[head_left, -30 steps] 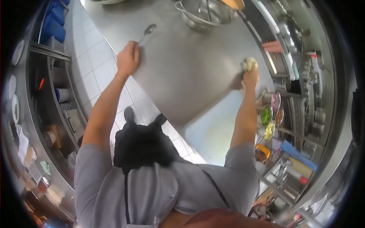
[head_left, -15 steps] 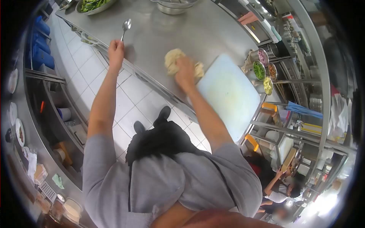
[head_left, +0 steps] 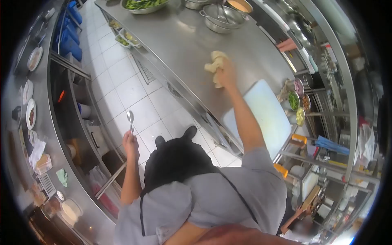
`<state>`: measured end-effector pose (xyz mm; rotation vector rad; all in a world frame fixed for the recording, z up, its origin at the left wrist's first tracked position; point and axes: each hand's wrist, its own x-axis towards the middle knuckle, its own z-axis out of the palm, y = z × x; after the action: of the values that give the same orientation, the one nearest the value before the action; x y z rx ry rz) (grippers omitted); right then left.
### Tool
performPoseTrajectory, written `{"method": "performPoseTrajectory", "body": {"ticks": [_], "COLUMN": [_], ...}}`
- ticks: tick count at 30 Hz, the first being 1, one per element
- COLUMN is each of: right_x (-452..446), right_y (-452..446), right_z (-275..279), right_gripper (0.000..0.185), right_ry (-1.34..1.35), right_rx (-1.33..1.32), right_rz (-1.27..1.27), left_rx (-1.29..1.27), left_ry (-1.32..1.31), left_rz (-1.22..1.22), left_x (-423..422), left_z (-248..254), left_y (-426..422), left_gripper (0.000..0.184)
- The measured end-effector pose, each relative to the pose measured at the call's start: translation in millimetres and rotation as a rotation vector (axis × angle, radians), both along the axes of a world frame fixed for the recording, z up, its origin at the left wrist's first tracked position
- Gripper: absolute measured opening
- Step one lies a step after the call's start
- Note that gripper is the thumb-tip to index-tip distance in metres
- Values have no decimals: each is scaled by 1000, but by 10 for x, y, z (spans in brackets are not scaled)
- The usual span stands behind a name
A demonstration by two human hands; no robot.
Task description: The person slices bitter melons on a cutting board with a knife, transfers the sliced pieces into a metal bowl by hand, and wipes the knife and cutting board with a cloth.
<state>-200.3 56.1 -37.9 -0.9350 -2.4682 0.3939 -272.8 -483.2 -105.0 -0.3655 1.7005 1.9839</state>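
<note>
A metal spoon (head_left: 130, 116) points upward from my left hand (head_left: 130, 141), whose fingers are closed on its handle. That hand is over the floor, away from the steel table (head_left: 179, 53). My right hand (head_left: 227, 75) presses a crumpled pale yellow cloth (head_left: 217, 61) onto the tabletop; the palm side is hidden. Just nearer to me than the cloth lies a white cutting board (head_left: 265, 118), partly covered by my right forearm.
Metal bowls (head_left: 222, 20) and a dish of green vegetables (head_left: 145, 5) stand at the table's far end. Small tubs of chopped ingredients (head_left: 294, 100) sit beyond the board. Another counter (head_left: 53, 118) with plates runs along the left. A co-worker (head_left: 300, 226) is at lower right.
My left hand has drawn back from the table with the spoon, now over the floor. My right hand has slid the cloth farther along the tabletop, away from the board. The view has shifted.
</note>
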Motion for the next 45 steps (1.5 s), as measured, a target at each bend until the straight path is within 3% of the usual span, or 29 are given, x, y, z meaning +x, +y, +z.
{"method": "performPoseTrajectory", "body": {"ticks": [2,5,8,9,12,14,17,18,19,20,21,22,25,28,29,33,36,38,40,41,45], "right_x": [-398,-1297,-1876,-1831,-1283,-731,130,424,802,1117,1391,1582,2325,2550,2180,1823,1571,1371,1219,1159,1628], "right_y": [182,256,-496,-905,-1684,-2004,-1841,-1689,-1479,-1241,-907,-733,214,890,503,437,-16,-384,-790,-1156,-1916], "right_z": [-13,-55,-169,-58,-121,-134,150,153,558,760,774,1132,1027,55,417,309,593,473,232,527,1120], "right_gripper": [43,40,31,29,28,28,32,41,47,50,53,52,54,62,63,43,33,26,25,26,28], "right_ry": [-67,112,350,289,136,77,399,460,368,492,428,469,101,-88,-269,-232,-403,-402,-338,-460,-380], "right_rx": [209,278,10,-396,-226,-399,-348,-441,-626,-612,-362,-673,-110,-25,-3,223,184,263,114,-93,-583], "right_rz": [-170,102,503,513,659,708,569,417,261,179,-18,-340,-451,-479,-662,-380,-16,134,243,267,481], "left_rx": [-29,-13,-21,-9,77,66,74,92,107,120,110,98,88,118,128,157,161,179,165,168,-148], "left_ry": [10,1,34,31,25,65,71,58,46,36,41,46,69,141,178,365,525,618,618,621,952], "left_rz": [71,115,110,103,34,-96,-218,-260,-298,-334,-374,-410,-480,-567,-597,-603,-600,-595,-554,-539,-539], "left_x": [118,196,146,105,-76,-219,-385,-413,-429,-453,-465,-459,-400,-214,-186,-138,-116,-158,-116,-71,128], "left_z": [-53,65,65,121,130,-14,-17,-28,-26,-22,-15,5,181,551,614,783,1053,988,889,837,446], "left_y": [-219,-346,-342,-279,-72,60,244,306,369,438,518,609,851,1204,1344,2115,2717,3057,3351,3488,3798], "left_gripper": [21,19,18,19,20,22,24,24,24,23,23,22,19,16,16,17,18,19,18,18,20]}}
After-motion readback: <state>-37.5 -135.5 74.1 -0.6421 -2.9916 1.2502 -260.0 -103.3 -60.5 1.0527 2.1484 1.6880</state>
